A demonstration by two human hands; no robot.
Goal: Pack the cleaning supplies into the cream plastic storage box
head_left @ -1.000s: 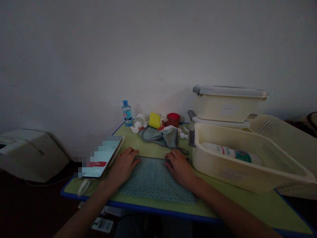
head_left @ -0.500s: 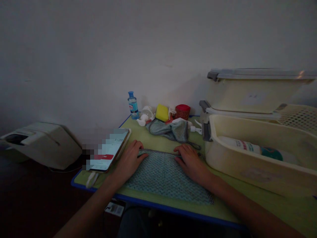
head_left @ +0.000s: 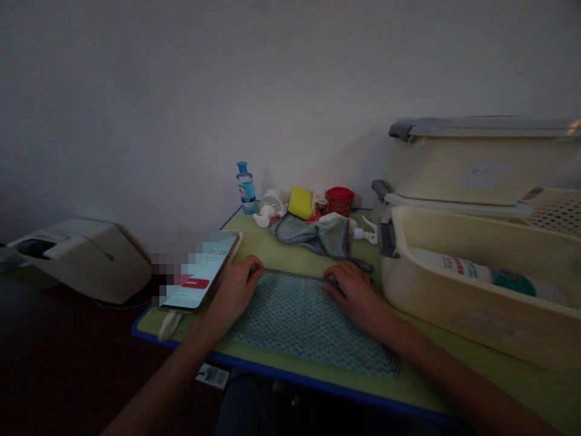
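Note:
A blue-green woven cloth (head_left: 299, 318) lies flat on the green table (head_left: 476, 369). My left hand (head_left: 233, 293) rests on the cloth's far left corner, its fingers curled over the dark-trimmed edge. On the far right part of that edge lies my right hand (head_left: 356, 293), fingers bent and pressed to the cloth. Whether either hand pinches the edge or only presses on it is not clear. A second, crumpled cloth (head_left: 318, 236) sits just behind.
A phone (head_left: 202, 272) with a lit screen leans at the table's left edge. A small blue bottle (head_left: 246, 189), a white pump bottle (head_left: 269, 208), a yellow sponge (head_left: 300, 202) and a red scrubber (head_left: 339, 201) line the wall. Cream bins (head_left: 476, 284) stand right.
The view has shifted to the right and slightly down, so everything sits further left and higher. Both hands stay on the cloth's far edge, with the fingers a little more curled.

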